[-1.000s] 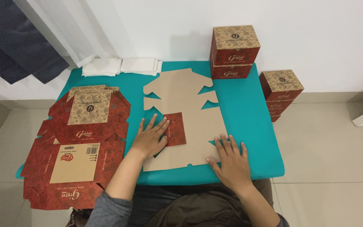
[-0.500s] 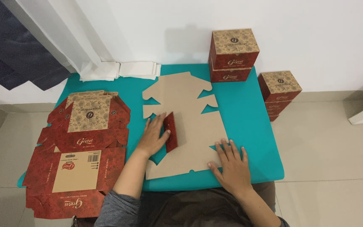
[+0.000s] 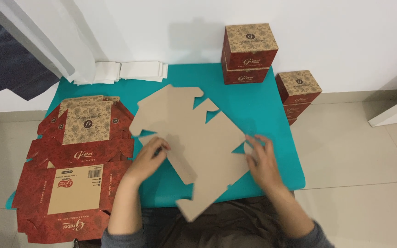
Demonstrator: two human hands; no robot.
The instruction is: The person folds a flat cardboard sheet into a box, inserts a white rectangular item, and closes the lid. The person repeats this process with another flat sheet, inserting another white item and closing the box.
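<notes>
The blank (image 3: 198, 142), brown side up, lies skewed across the middle of the teal bench (image 3: 263, 105), its lower corner jutting past the near edge over our lap. Our left hand (image 3: 149, 156) pinches a flap at the blank's left edge; our right hand (image 3: 262, 160) presses flat, fingers spread, on its right edge near the bench's right side. We see bare bench behind the blank up to the stacked boxes (image 3: 248, 53) and white sheets (image 3: 129, 71). The pile of red blanks (image 3: 76, 170) crowds the left side. Half a second ago the blank lay square with a red flap folded up; now it is turned and all brown.
</notes>
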